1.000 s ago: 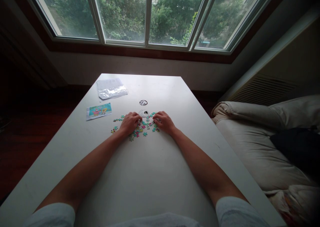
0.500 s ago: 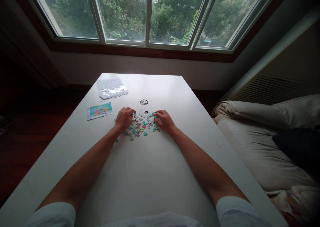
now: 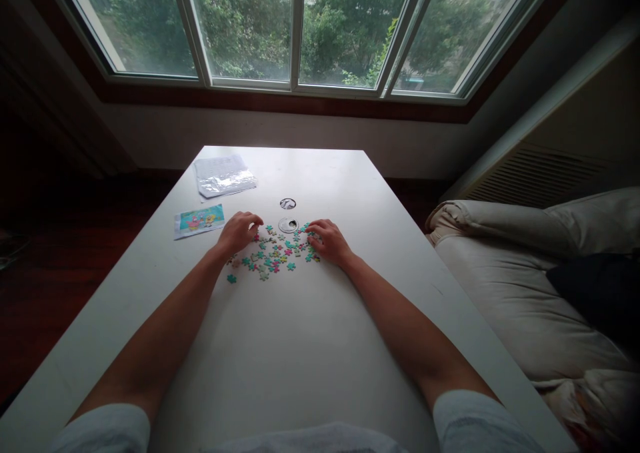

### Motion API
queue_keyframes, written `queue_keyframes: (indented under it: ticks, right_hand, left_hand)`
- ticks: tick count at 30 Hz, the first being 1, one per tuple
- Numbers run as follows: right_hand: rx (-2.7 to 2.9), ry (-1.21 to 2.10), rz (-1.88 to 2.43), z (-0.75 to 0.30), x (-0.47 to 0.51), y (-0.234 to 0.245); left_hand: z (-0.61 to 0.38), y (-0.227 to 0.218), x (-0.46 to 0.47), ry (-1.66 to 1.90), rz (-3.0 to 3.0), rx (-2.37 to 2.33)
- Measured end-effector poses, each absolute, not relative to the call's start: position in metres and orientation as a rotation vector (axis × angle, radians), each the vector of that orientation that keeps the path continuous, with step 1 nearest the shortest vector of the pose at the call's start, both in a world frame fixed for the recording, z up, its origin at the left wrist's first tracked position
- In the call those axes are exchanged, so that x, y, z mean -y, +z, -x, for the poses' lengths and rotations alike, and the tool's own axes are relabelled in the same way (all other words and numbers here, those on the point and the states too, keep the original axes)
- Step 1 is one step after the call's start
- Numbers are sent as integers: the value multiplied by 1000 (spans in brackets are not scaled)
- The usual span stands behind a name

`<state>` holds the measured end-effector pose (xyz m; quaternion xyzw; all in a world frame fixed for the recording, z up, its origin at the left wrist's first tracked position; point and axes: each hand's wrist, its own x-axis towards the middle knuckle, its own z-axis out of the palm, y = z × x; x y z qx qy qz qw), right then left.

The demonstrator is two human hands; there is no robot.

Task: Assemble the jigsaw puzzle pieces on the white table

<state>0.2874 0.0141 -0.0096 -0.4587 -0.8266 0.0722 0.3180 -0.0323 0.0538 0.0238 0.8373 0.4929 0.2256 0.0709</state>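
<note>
Several small teal, pink and yellow jigsaw pieces [image 3: 274,254] lie scattered on the white table [image 3: 280,346]. My left hand [image 3: 238,230] rests at the left edge of the scatter, fingers curled down onto the pieces. At the right edge sits my right hand [image 3: 327,240], its fingers bent and touching pieces near a small round clear lid [image 3: 288,225]. I cannot make out whether either hand pinches a piece.
A colourful cartoon picture card [image 3: 199,220] lies left of the pieces. Behind it is a crumpled clear plastic bag [image 3: 223,174]. A second round object [image 3: 287,203] sits beyond the lid. A cream cushioned sofa [image 3: 530,286] stands right of the table, windows [image 3: 300,26] ahead.
My left hand has slid to the left, uncovering more pieces in the middle. The right hand has stayed almost where it was.
</note>
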Motion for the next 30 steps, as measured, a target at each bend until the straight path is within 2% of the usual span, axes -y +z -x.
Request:
queue_keyframes:
  ticks: [13, 21, 30]
  right_hand:
    - [2424, 230, 908, -265, -1, -1]
    - [2325, 206, 990, -272, -7, -7]
    - [2284, 235, 999, -268, -7, -10]
  left_hand:
    - [31, 20, -51, 655, -2494, -1464]
    - [29, 21, -50, 663, -2469, -1455]
    - [37, 56, -49, 748, -2216, -1342]
